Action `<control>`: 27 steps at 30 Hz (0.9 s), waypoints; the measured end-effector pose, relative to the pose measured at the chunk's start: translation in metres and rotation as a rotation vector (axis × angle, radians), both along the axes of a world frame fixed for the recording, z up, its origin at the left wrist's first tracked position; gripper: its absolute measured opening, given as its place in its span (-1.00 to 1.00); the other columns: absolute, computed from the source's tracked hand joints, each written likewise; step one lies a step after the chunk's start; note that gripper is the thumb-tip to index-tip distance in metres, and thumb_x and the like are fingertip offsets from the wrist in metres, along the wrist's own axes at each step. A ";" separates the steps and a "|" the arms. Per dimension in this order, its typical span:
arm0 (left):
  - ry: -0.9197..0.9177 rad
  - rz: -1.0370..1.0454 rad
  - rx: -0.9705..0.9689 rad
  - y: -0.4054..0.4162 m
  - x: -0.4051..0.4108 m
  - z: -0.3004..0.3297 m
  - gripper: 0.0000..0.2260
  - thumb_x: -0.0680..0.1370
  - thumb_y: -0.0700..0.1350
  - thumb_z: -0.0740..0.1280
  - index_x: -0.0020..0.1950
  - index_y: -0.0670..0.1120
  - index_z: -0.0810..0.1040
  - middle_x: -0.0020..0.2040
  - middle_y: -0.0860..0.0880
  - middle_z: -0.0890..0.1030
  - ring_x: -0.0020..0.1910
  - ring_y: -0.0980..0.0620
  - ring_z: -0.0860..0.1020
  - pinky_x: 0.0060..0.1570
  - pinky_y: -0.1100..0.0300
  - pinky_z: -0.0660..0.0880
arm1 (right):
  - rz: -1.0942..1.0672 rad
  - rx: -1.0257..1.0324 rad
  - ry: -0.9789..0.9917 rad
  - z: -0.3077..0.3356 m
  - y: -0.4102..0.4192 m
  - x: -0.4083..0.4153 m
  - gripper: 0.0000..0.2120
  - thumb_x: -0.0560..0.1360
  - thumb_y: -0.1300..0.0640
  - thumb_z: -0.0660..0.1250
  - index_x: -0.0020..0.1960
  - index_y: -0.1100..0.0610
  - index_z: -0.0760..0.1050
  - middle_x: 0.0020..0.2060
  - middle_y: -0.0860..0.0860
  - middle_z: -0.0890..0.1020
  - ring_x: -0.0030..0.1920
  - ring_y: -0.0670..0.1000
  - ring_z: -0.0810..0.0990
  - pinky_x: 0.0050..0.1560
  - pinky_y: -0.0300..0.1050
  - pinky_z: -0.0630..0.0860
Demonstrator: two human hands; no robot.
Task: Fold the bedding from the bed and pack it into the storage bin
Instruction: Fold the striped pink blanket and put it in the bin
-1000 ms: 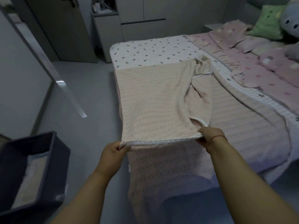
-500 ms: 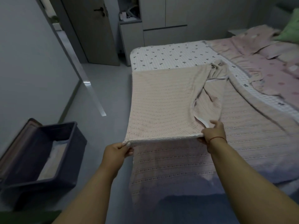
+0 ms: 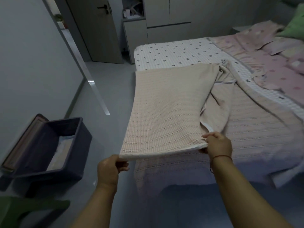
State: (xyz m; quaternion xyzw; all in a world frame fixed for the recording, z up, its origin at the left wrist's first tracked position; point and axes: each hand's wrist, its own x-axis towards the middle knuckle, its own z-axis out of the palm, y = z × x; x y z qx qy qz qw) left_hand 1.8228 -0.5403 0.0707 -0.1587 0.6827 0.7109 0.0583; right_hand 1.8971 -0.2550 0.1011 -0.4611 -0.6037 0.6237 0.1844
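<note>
Since the earlier frames your view has swung left: the storage bin (image 3: 49,145) now sits fuller in frame on the floor beside the bed (image 3: 172,51), and the held edge of the knit blanket (image 3: 164,109) has tipped, low on the left, higher on the right.

Grip: your left hand (image 3: 109,170) pinches the near-left corner between thumb and curled fingers; your right hand (image 3: 217,144) pinches the near-right corner the same way. Both are closed on fabric and the edge between them is taut.

Blanket position: folded panel lifted off the bed, far end resting on the mattress; the rest lies spread under it and hangs over the bed's near edge. Right side of the panel is bunched, layers not aligned.

Bin: open, lid tipped back, one pale folded item already inside.

Judgement: fold is mid-way. The bunched right side probably needs squaring before the next fold, or the bundle may pack unevenly.
</note>
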 end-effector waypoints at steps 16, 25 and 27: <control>0.026 -0.179 -0.123 -0.028 0.078 -0.015 -0.94 0.47 -0.29 0.42 -0.07 -0.21 0.66 -0.17 -0.11 0.66 -0.30 -0.01 0.55 -0.44 0.28 0.48 | -0.075 0.057 0.004 -0.022 -0.023 0.080 -0.71 0.46 0.38 0.18 -0.35 0.15 0.52 -0.30 0.09 0.58 -0.38 0.07 0.56 -0.31 -0.02 0.62; -0.085 -0.236 -0.246 -0.053 0.133 -0.039 -0.96 0.47 -0.28 0.43 -0.13 -0.16 0.66 -0.19 -0.16 0.66 -0.49 0.03 0.47 -0.50 0.26 0.44 | -0.034 0.125 -0.221 -0.046 -0.046 0.129 -0.71 0.48 0.31 0.19 -0.34 0.09 0.53 -0.33 0.06 0.59 -0.44 0.10 0.57 -0.16 0.11 0.63; -0.126 -0.278 -0.309 -0.050 0.136 -0.053 -0.94 0.49 -0.29 0.41 -0.10 -0.17 0.65 -0.13 -0.15 0.66 -0.43 0.01 0.50 -0.50 0.30 0.45 | 0.001 0.143 -0.307 -0.060 -0.045 0.133 -0.77 0.49 0.29 0.22 -0.29 0.11 0.53 -0.32 0.07 0.59 -0.43 0.08 0.57 -0.15 0.06 0.63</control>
